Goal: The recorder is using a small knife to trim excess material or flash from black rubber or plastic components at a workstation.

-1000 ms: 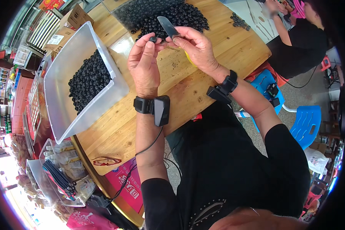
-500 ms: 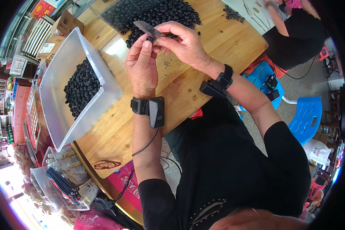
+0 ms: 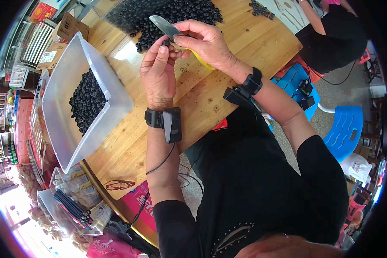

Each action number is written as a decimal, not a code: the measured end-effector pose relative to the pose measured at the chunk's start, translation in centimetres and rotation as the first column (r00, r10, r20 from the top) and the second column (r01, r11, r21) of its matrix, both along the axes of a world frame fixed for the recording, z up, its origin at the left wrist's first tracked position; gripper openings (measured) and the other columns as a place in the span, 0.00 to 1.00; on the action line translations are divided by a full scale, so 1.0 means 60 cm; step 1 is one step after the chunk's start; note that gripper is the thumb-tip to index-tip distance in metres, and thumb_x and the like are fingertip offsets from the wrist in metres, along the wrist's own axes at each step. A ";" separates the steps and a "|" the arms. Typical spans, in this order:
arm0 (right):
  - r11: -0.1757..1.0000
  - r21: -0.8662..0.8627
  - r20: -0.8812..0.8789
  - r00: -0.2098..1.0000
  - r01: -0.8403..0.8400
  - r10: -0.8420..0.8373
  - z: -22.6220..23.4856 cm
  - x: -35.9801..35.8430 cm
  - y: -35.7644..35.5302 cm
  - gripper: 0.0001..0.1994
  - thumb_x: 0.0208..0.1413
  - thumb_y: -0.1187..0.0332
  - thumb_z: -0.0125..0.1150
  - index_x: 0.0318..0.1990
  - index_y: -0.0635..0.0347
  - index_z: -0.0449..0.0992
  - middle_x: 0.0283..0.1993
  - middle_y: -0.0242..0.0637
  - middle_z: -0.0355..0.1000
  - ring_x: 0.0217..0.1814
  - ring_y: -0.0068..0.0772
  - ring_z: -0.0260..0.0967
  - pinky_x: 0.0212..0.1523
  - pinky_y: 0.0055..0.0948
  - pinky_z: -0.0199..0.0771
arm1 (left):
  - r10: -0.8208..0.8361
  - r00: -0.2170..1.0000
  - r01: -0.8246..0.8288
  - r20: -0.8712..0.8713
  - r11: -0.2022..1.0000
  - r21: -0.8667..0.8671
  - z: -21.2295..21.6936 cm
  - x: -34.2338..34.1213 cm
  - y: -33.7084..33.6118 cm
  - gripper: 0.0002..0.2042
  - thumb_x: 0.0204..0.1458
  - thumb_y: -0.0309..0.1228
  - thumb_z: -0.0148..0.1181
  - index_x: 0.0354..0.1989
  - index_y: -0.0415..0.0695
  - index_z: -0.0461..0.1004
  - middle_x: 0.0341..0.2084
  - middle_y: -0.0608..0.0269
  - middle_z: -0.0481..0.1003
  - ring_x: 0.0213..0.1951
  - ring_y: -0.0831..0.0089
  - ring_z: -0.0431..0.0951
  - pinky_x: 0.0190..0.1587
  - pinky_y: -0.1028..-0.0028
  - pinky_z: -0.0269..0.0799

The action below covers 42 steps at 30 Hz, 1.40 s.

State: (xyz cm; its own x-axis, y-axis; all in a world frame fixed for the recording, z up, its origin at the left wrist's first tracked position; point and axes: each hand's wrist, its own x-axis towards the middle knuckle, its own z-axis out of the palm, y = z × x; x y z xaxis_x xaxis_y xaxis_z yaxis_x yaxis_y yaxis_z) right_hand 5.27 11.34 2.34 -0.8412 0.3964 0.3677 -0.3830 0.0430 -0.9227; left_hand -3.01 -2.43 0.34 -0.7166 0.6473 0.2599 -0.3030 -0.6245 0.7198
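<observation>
Left hand (image 3: 158, 73) is raised over the wooden table (image 3: 228, 56), fingers curled in, and a small dark round fruit (image 3: 165, 42) is pinched between thumb and fingertips. Right hand (image 3: 204, 43) is closed around a knife (image 3: 167, 27); the yellow handle is seen below the palm, and the grey blade is pointed up and to the left. The blade's base is held against the fruit, though whether it is cutting in cannot be told from this angle. Black bands with small devices are worn on both wrists, and a cable is run down the left forearm.

Just beyond the hands, a heap of dark round fruits (image 3: 167, 13) is spread on the table's far side. To the left, a clear plastic bin (image 3: 60, 107) is tilted on the table edge, with more of the same fruits (image 3: 87, 101) gathered inside. A red pair of glasses (image 3: 119, 185) is laid near the table's near edge. Another person (image 3: 331, 34) in dark clothing is seated at the upper right, beside a blue plastic stool (image 3: 346, 129).
</observation>
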 end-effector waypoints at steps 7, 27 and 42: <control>1.000 0.023 -0.012 1.000 0.013 -0.013 -0.004 -0.005 0.002 0.13 0.63 0.73 0.65 0.54 0.64 0.79 0.41 0.33 0.81 0.40 0.18 0.79 0.38 0.21 0.84 | -0.002 1.000 0.002 0.000 0.999 -0.039 -0.009 0.001 0.007 0.12 0.66 0.25 0.58 0.55 0.35 0.78 0.42 0.58 0.83 0.39 0.71 0.81 0.49 0.67 0.79; 1.000 -0.010 0.026 1.000 -0.002 0.002 -0.001 -0.010 0.005 0.13 0.65 0.73 0.63 0.55 0.65 0.78 0.42 0.35 0.82 0.39 0.22 0.80 0.37 0.22 0.85 | 0.018 1.000 -0.020 -0.018 0.993 -0.113 -0.030 -0.016 0.001 0.14 0.64 0.26 0.61 0.56 0.37 0.78 0.45 0.56 0.82 0.46 0.66 0.80 0.54 0.62 0.77; 0.994 0.107 0.047 0.999 0.022 -0.027 0.003 -0.008 0.010 0.12 0.64 0.75 0.62 0.53 0.68 0.78 0.44 0.41 0.82 0.42 0.26 0.82 0.39 0.25 0.87 | 0.012 0.996 -0.022 -0.083 0.994 -0.111 -0.035 -0.013 0.000 0.13 0.63 0.21 0.59 0.55 0.39 0.79 0.50 0.54 0.81 0.52 0.63 0.80 0.60 0.60 0.73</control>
